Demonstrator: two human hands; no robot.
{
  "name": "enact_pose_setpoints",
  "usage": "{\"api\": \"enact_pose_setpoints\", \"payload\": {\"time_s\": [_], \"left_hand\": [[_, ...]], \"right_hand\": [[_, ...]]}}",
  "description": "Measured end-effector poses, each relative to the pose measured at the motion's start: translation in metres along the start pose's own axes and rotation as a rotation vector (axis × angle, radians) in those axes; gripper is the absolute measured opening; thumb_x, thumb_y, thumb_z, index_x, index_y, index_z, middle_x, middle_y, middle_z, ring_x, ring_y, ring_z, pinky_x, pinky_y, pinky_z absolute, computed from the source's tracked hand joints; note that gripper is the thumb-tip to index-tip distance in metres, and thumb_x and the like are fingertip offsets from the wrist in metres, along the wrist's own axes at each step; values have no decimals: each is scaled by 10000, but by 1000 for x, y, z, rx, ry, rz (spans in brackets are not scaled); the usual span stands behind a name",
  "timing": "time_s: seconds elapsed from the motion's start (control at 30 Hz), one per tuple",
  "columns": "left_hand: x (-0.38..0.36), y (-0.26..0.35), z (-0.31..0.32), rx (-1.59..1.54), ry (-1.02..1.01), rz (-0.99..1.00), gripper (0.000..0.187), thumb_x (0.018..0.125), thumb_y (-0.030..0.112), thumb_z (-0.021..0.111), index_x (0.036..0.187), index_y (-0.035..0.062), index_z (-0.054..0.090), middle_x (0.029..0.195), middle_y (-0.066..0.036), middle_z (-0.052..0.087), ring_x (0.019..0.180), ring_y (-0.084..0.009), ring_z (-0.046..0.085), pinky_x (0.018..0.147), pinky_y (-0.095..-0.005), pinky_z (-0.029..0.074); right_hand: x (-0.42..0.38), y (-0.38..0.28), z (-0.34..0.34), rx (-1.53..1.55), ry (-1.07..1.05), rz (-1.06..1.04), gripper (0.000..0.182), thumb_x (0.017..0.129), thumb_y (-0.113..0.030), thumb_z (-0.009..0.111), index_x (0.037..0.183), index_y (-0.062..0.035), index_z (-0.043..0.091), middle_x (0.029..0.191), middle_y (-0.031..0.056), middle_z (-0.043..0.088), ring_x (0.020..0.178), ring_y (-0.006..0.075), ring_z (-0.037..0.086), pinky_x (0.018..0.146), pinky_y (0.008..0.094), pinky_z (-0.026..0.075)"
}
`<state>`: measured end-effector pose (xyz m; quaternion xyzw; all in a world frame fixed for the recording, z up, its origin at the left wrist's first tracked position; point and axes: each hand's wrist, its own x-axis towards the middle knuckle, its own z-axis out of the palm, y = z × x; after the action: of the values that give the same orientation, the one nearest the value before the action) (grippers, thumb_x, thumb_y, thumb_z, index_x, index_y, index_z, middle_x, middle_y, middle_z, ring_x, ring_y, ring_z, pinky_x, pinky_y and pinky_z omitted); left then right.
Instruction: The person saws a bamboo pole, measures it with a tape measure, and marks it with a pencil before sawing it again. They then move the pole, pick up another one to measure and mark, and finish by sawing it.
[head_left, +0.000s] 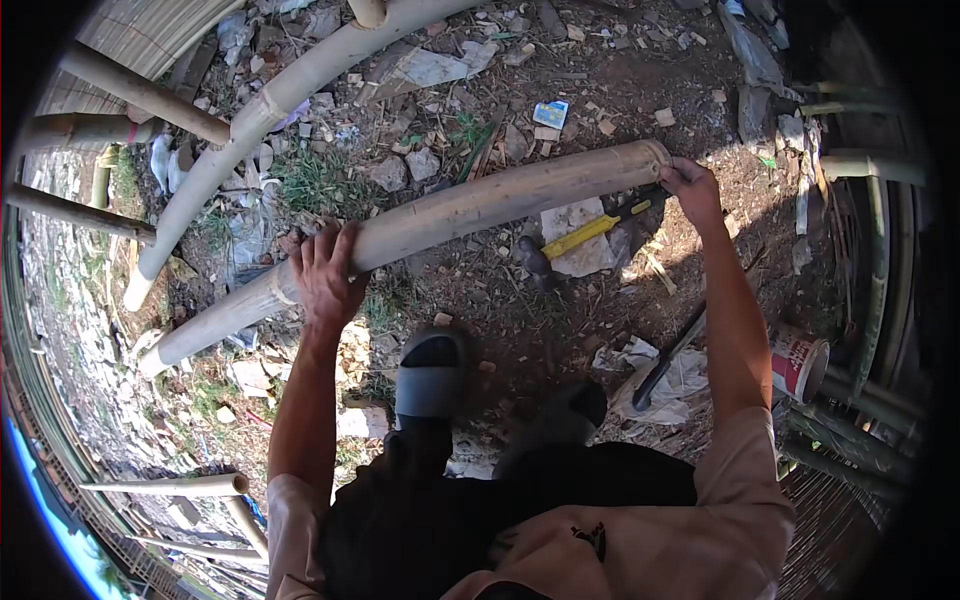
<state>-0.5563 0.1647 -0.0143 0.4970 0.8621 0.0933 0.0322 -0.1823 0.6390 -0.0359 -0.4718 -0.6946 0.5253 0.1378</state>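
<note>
Looks like your pole (500, 203) is already cut at both ends and otherwise whole, crosswise in front of you, left fingers (326, 240) gripping it partway along, right fingers (680, 174) holding its right end, hammer (580, 238) untouched on the ground (640, 85).

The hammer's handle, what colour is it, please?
The handle is yellow and black, as the head view shows best.

From the bamboo pole's (505, 203) middle, room opens toward six o'clock, between hammer (580, 237) at four and sandal (431, 388) at seven.
</note>
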Motion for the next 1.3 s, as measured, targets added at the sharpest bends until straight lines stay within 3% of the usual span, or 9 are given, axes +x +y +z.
{"api": "enact_pose_setpoints", "payload": {"time_s": [0.1, 0.17, 0.3, 0.37, 0.5, 0.7, 0.77, 0.93, 1.3], "left_hand": [[8, -2, 1, 3, -31, -41, 866, 693, 238, 911, 1473, 227, 532, 1371, -96, 572, 1248, -332, 537, 1087, -536, 380], [6, 2, -1, 40, 22, -3, 856, 664, 231, 924, 1440, 202, 562, 1348, -96, 600, 1208, -348, 561, 1093, -551, 365], [5, 0, 6, 63, -15, -25, 890, 674, 270, 939, 1470, 208, 545, 1362, -100, 587, 1268, -353, 546, 1096, -564, 373], [9, -3, 0, 50, -56, 2, 896, 678, 283, 940, 1476, 206, 540, 1368, -107, 584, 1274, -360, 542, 1096, -567, 373], [-8, 8, -4, 154, -62, -27, 910, 692, 315, 942, 1494, 199, 528, 1389, -129, 574, 1287, -380, 531, 1088, -579, 376], [-7, 8, -3, 26, -121, -87, 919, 691, 323, 943, 1495, 176, 522, 1294, -121, 586, 1261, -395, 525, 1021, -577, 393], [-11, 5, -6, 42, -52, 15, 915, 652, 311, 959, 1463, 170, 560, 1256, -102, 611, 1165, -329, 566, 972, -507, 398], [-7, -1, -9, 21, -190, -58, 923, 664, 377, 957, 1468, 180, 549, 1335, -95, 600, 1262, -348, 546, 1058, -521, 392], [11, -16, -7, 7, -161, -77, 920, 664, 348, 953, 1482, 289, 534, 1392, -71, 584, 1271, -322, 533, 1112, -510, 361]], "right_hand": [[9, 2, -3, -53, -4, 53, 257, 983, -153, 751, 1171, 22, 751, 1009, 78, 770, 932, 127, 715, 818, 276, 588], [17, 18, -7, -291, 56, -39, 293, 950, -216, 786, 1149, -2, 767, 1032, 118, 793, 942, 185, 741, 851, 338, 566], [6, 5, 3, -208, 89, -38, 333, 936, -262, 802, 1167, -25, 769, 1025, 119, 798, 937, 204, 749, 848, 340, 565], [1, -9, 7, -270, 136, 42, 310, 938, -257, 798, 1163, -45, 775, 998, 122, 797, 917, 202, 749, 833, 336, 564], [5, -19, 7, -350, 83, 8, 296, 939, -264, 794, 1154, -61, 783, 988, 128, 797, 905, 218, 754, 829, 356, 565], [10, -16, 10, -329, 79, 36, 329, 937, -297, 799, 1181, -77, 782, 1038, 125, 801, 937, 236, 760, 873, 360, 564], [14, -6, 7, -297, 41, 18, 330, 945, -261, 797, 1190, -41, 771, 1067, 127, 802, 946, 212, 756, 874, 343, 563], [13, 0, 8, -158, 38, -9, 304, 973, -193, 772, 1182, 27, 750, 1001, 89, 783, 853, 128, 701, 771, 286, 561], [25, 16, -5, -8, -85, 47, 278, 988, -164, 752, 1203, 11, 735, 996, 20, 725, 891, 84, 628, 774, 251, 518]]}}
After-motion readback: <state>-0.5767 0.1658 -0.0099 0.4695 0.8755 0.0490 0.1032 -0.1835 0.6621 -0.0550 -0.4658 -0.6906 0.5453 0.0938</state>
